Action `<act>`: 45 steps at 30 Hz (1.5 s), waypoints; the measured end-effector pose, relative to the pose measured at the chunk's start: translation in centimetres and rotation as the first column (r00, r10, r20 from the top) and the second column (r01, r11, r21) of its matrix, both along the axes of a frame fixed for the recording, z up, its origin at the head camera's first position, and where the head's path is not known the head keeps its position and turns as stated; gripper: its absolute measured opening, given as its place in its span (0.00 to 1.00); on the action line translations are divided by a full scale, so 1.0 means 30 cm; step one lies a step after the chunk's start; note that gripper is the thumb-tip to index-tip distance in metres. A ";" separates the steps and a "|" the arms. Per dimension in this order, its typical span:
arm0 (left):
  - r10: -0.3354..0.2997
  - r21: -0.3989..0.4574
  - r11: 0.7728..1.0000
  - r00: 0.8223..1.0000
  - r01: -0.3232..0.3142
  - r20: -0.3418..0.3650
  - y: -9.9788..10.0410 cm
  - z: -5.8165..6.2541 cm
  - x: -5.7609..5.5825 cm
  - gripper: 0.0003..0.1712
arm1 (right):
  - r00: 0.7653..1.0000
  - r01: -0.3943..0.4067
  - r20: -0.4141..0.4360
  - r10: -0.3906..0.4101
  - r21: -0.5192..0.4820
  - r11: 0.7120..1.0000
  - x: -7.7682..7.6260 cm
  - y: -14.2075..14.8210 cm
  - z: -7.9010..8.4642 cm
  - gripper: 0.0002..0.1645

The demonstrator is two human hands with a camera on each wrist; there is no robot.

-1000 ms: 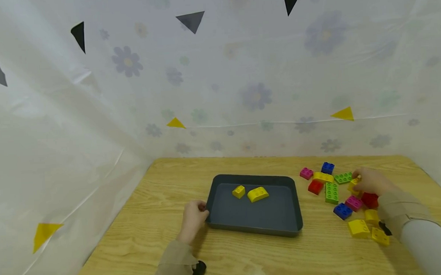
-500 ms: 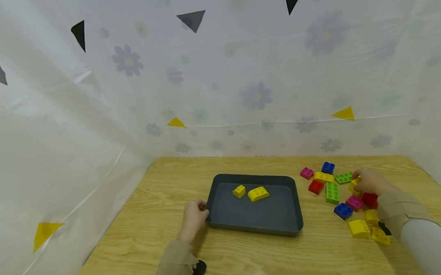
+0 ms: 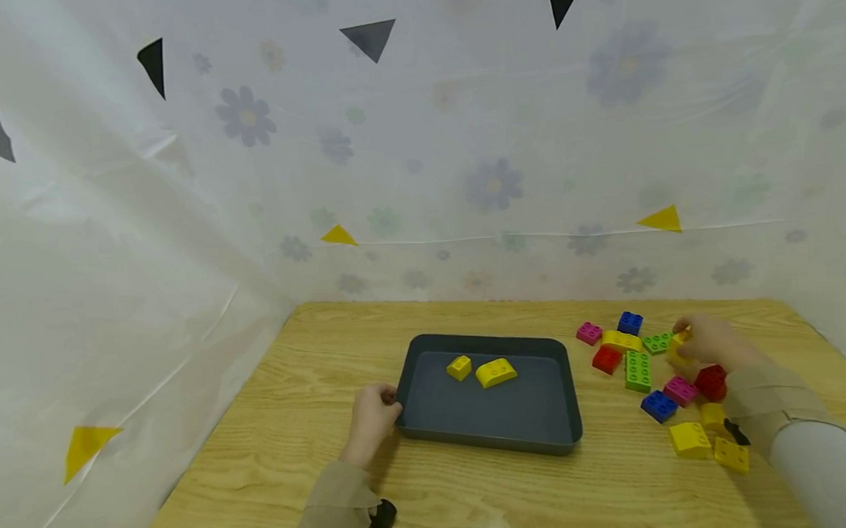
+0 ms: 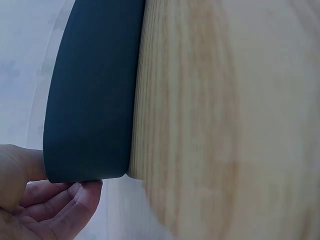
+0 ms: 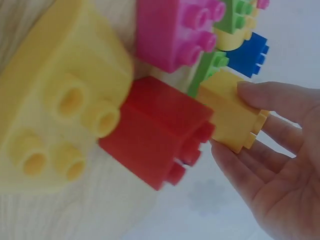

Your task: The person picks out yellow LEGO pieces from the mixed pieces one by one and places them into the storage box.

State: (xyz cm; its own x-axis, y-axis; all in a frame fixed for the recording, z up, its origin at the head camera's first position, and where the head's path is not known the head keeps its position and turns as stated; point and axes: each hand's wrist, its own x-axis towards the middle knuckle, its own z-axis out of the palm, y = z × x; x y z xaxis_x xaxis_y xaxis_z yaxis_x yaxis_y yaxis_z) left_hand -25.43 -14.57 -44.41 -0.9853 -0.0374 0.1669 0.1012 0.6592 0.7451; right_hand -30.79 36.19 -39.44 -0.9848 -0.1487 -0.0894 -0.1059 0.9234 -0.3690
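A dark grey tray (image 3: 487, 444) lies mid-table, with a small yellow brick (image 3: 459, 367) and a longer curved yellow brick (image 3: 495, 373) in it. My left hand (image 3: 370, 424) pinches the tray's left rim, thumb against the wall. Close up in the left wrist view, the fingers (image 4: 82, 202) curl at the tray wall (image 4: 95, 100). Among the loose bricks on the right, my right hand (image 3: 713, 344) holds a yellow brick (image 5: 227, 110) between thumb and fingers, its studs towards the palm. A red brick (image 5: 160, 132) sits right beside the fingertips.
Around the right hand lie pink (image 3: 680, 391), blue (image 3: 659, 406), green (image 3: 637, 371) and several yellow bricks (image 3: 689, 440). Another red brick (image 3: 607, 359) lies nearer the tray. Behind the wooden table (image 3: 293, 380) hangs a flowered sheet (image 3: 488, 135).
My right hand has risen and tilted slightly with the yellow brick, which now overlaps the end of the far green brick. The left hand and tray stay as they were.
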 end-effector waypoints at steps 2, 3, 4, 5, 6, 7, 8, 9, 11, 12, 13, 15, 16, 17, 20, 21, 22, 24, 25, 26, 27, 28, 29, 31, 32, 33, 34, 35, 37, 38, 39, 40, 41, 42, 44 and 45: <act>-0.003 0.003 1.000 1.000 0.003 0.002 -0.001 0.000 0.001 0.08 | 1.000 -0.009 -0.020 0.009 -0.010 1.000 -0.006 -0.008 0.012 0.24; -0.006 0.006 1.000 1.000 0.006 0.004 -0.001 0.001 0.002 0.08 | 1.000 -0.018 -0.026 0.018 -0.017 1.000 -0.008 -0.013 0.020 0.24; -0.006 0.010 1.000 1.000 0.006 0.008 -0.001 0.000 0.003 0.08 | 0.999 -0.026 -0.035 0.025 -0.028 0.999 -0.011 -0.020 0.028 0.24; -0.010 0.010 1.000 1.000 0.010 0.009 -0.002 0.000 0.004 0.08 | 0.998 -0.038 -0.050 0.037 -0.037 0.999 -0.013 -0.029 0.035 0.24; -0.013 0.010 1.000 1.000 0.013 0.009 -0.002 -0.001 0.005 0.09 | 0.996 -0.051 -0.069 0.048 -0.044 0.998 -0.015 -0.039 0.045 0.23; -0.015 0.009 1.000 1.000 0.015 0.006 -0.003 -0.002 0.006 0.09 | 0.995 -0.063 -0.085 0.059 -0.048 0.997 -0.016 -0.052 0.056 0.23; -0.015 0.009 1.000 1.000 0.015 0.006 -0.002 -0.002 0.006 0.09 | 0.993 -0.074 -0.099 0.069 -0.051 0.996 -0.016 -0.065 0.067 0.23; -0.016 0.009 1.000 1.000 0.016 0.006 -0.002 -0.002 0.006 0.09 | 0.991 -0.084 -0.112 0.078 -0.050 0.995 -0.017 -0.078 0.079 0.23; -0.016 0.011 1.000 1.000 0.016 0.008 -0.002 -0.002 0.006 0.09 | 0.986 -0.097 -0.139 0.092 -0.033 0.995 -0.021 -0.105 0.102 0.22; -0.015 0.012 1.000 1.000 0.015 0.008 -0.001 -0.001 0.006 0.09 | 0.985 -0.101 -0.146 0.097 -0.026 0.995 -0.021 -0.119 0.114 0.22; -0.016 0.012 1.000 1.000 0.016 0.008 -0.001 -0.001 0.005 0.09 | 0.983 -0.108 -0.151 0.105 -0.018 0.994 -0.022 -0.131 0.126 0.22; -0.017 0.011 1.000 1.000 0.017 0.006 -0.001 0.001 0.005 0.09 | 0.979 -0.121 -0.163 0.120 0.000 0.993 -0.025 -0.154 0.144 0.22; -0.015 0.012 1.000 1.000 0.015 0.004 -0.001 0.002 0.005 0.09 | 0.977 -0.129 -0.171 0.130 0.012 0.992 -0.025 -0.166 0.152 0.22; -0.015 0.011 1.000 1.000 0.015 0.001 -0.001 0.002 0.005 0.09 | 0.974 -0.141 -0.175 0.141 0.015 0.990 -0.025 -0.178 0.159 0.21; -0.015 0.010 1.000 1.000 0.015 -0.004 -0.002 0.001 0.005 0.09 | 0.968 -0.167 -0.184 0.168 0.019 0.986 -0.022 -0.215 0.177 0.21; -0.016 0.012 1.000 1.000 0.016 -0.002 -0.002 0.001 0.006 0.09 | 0.967 -0.175 -0.186 0.176 0.019 0.984 -0.020 -0.229 0.181 0.21; -0.015 0.013 1.000 1.000 0.015 0.000 -0.003 0.000 0.007 0.09 | 0.963 -0.187 -0.192 0.187 0.022 0.982 -0.019 -0.242 0.185 0.20; -0.018 0.016 1.000 1.000 0.018 0.002 -0.004 -0.002 0.008 0.09 | 0.959 -0.204 -0.199 0.204 0.019 0.979 -0.015 -0.273 0.193 0.20; -0.016 0.018 1.000 1.000 0.016 0.005 -0.004 -0.002 0.009 0.09 | 0.956 -0.214 -0.203 0.213 0.019 0.977 -0.013 -0.289 0.196 0.19; -0.017 0.018 1.000 1.000 0.016 0.005 -0.004 -0.002 0.009 0.09 | 0.953 -0.224 -0.206 0.223 0.020 0.974 -0.011 -0.304 0.200 0.19; -0.016 0.018 1.000 1.000 0.016 0.003 -0.004 -0.002 0.009 0.09 | 0.950 -0.233 -0.210 0.231 0.016 0.972 -0.009 -0.319 0.203 0.19; -0.015 0.017 1.000 1.000 0.015 0.004 -0.003 -0.002 0.009 0.09 | 0.947 -0.242 -0.213 0.239 0.012 0.970 -0.007 -0.335 0.207 0.19; -0.014 0.017 1.000 1.000 0.014 0.003 -0.003 -0.002 0.009 0.09 | 0.946 -0.248 -0.214 0.244 0.008 0.969 -0.005 -0.350 0.210 0.19; -0.010 0.018 1.000 1.000 0.009 0.007 -0.003 -0.001 0.008 0.09 | 0.944 -0.260 -0.212 0.254 0.001 0.966 -0.003 -0.377 0.216 0.19; -0.010 0.017 1.000 1.000 0.010 0.006 -0.002 -0.002 0.007 0.09 | 0.943 -0.265 -0.211 0.258 -0.005 0.964 -0.003 -0.390 0.218 0.19; -0.011 0.018 1.000 1.000 0.011 0.007 -0.002 -0.001 0.006 0.09 | 0.943 -0.269 -0.204 0.261 -0.015 0.963 -0.003 -0.403 0.221 0.19; -0.010 0.019 1.000 1.000 0.010 0.008 -0.002 -0.001 0.006 0.09 | 0.942 -0.274 -0.204 0.265 -0.019 0.961 -0.002 -0.417 0.223 0.19; -0.011 0.019 1.000 1.000 0.011 0.007 -0.002 -0.001 0.005 0.09 | 0.941 -0.280 -0.206 0.270 -0.022 0.960 -0.003 -0.431 0.224 0.19; -0.013 0.016 1.000 1.000 0.012 0.005 -0.002 -0.002 0.003 0.09 | 0.936 -0.294 -0.211 0.283 -0.026 0.955 -0.003 -0.459 0.226 0.19; -0.015 0.015 1.000 1.000 0.015 0.002 -0.002 -0.003 0.002 0.09 | 0.931 -0.302 -0.218 0.291 -0.016 0.953 -0.002 -0.474 0.227 0.19; -0.014 0.016 1.000 1.000 0.014 0.004 -0.002 -0.003 0.002 0.09 | 0.926 -0.313 -0.225 0.304 -0.004 0.950 -0.002 -0.488 0.226 0.19; -0.012 0.016 1.000 1.000 0.012 0.005 -0.002 -0.002 0.002 0.09 | 0.918 -0.326 -0.235 0.319 0.011 0.945 -0.003 -0.502 0.225 0.19; -0.011 0.017 1.000 1.000 0.011 0.007 -0.002 -0.002 0.002 0.09 | 0.911 -0.338 -0.241 0.334 0.023 0.941 -0.003 -0.516 0.224 0.19; -0.011 0.018 1.000 1.000 0.011 0.008 -0.002 -0.002 0.002 0.09 | 0.904 -0.353 -0.245 0.350 0.036 0.935 -0.003 -0.530 0.223 0.19; -0.012 0.014 1.000 1.000 0.012 0.007 -0.001 -0.001 0.003 0.09 | 0.891 -0.385 -0.241 0.384 0.042 0.922 -0.004 -0.556 0.220 0.19; -0.009 0.014 1.000 1.000 0.009 0.010 -0.001 0.000 0.004 0.09 | 0.886 -0.403 -0.234 0.400 0.037 0.914 -0.005 -0.569 0.219 0.19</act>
